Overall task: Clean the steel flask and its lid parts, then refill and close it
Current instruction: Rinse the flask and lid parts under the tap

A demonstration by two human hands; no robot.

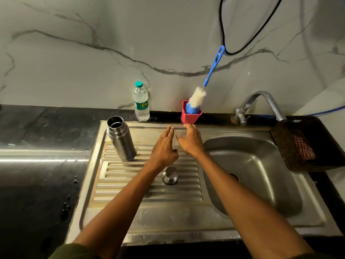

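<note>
My left hand (164, 148) and right hand (190, 140) are open, holding nothing; the open flask (121, 140) stands left of them, its lid (170, 175) below my left wrist.

I am standing in a home kitchen: a steel sink (252, 165) with a ribbed drainboard (130, 176) is sitting in a dark stone worktop (37, 128), a chrome tap (265, 103) is arching over the basin, marble-look wall tiles (93, 43) are rising behind, and a bottle brush (197, 96) is leaning in a red holder (189, 116).

Shiny steel flask (121, 140) (ridged steel drainboard (147, 187)).
</note>
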